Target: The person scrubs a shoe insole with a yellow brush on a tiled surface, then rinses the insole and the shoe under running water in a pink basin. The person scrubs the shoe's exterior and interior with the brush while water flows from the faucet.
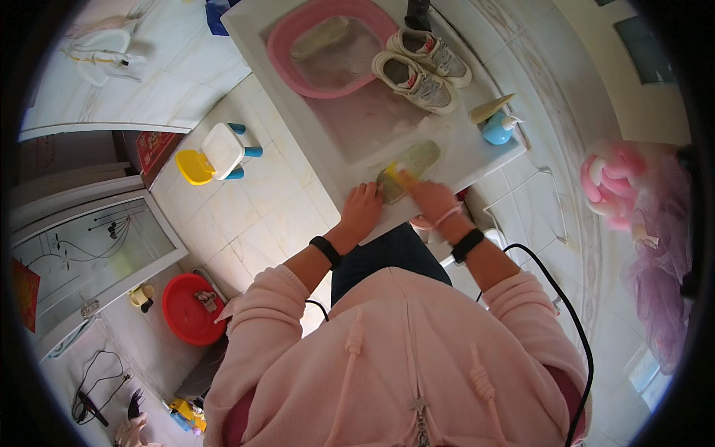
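A pale green shoe insole (pixel 423 158) lies on the near ledge of a white sink (pixel 313 142). My left hand (pixel 363 208) presses on its near end, fingers bent over the edge. In my right hand (pixel 430 198) is a small yellow brush (pixel 396 174), blurred, against the insole's surface. Beyond them, a pink plastic basin (pixel 279 67) holds cloudy water and another insole (pixel 320 38). A pair of wet, light-coloured sneakers (pixel 424 89) stands beside the basin.
A blue pump bottle (pixel 497 129) and a squeeze tube (pixel 489 109) are at the sink's right corner, near a black faucet (pixel 418 15). A small white-and-yellow chair (pixel 222 151) stands on the tiled floor at left. A red basin (pixel 187 313) is lower left.
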{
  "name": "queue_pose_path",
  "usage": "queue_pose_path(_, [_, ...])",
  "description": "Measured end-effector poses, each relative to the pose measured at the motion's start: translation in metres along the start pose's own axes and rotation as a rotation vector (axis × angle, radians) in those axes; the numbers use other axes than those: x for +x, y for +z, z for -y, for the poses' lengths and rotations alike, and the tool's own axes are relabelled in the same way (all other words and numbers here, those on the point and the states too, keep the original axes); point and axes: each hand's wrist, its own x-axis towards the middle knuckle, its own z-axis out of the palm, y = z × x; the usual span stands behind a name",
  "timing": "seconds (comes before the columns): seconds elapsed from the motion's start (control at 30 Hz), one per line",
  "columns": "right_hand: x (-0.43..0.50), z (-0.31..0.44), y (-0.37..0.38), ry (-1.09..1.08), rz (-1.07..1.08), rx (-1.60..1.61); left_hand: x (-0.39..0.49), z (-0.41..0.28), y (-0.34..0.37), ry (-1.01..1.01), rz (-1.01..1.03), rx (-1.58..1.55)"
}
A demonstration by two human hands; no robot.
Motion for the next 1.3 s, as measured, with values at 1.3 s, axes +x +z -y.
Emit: queue_pose_path(1.3, [0.004, -0.022, 0.019, 0.198, -0.201, -0.131, -0.008, 0.011, 0.005, 0.037, -0.024, 0.073])
